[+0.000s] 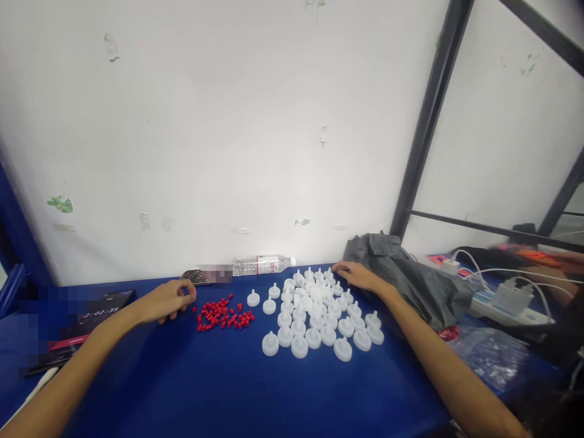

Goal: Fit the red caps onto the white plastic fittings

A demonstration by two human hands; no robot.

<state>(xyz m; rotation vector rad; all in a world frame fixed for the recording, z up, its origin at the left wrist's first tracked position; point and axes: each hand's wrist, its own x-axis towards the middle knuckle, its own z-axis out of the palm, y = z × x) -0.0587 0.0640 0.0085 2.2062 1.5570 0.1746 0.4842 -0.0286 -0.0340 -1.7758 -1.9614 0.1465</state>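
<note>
On the blue table lies a loose pile of small red caps. To its left hovers my left hand, thumb and forefinger curled close together. A red piece shows just below these fingertips; whether they hold one is too small to tell. Many white round lids with narrow spouts stand upright in a dense group right of the red pile. At the far right corner of that group, my right hand has its fingertips drawn together against the spout of a white lid.
A clear plastic bottle lies along the wall, beside a dark phone. Another phone showing a timer rests at left. At right are a grey plastic bag, a clear bag, and a power strip with cables.
</note>
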